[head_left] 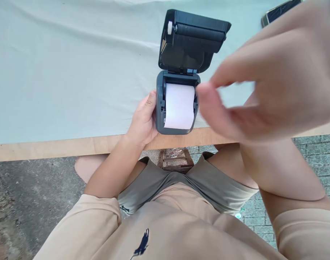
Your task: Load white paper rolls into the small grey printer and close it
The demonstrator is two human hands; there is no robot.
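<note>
A dark grey plastic printer with round corners (176,131) sits at the top middle of the frame, near the pale wooden table edge (59,148). Its black plastic lid (189,39) stands up, and a fat white paper roll (179,106) lies inside. The left hand (143,119) holds the printer's left side, thumb pressed on it (the other fingers are mostly hidden). The right hand (211,85), big and blurry at the right, has its thumb and pointing finger tips together; I cannot tell if it touches the printer.
</note>
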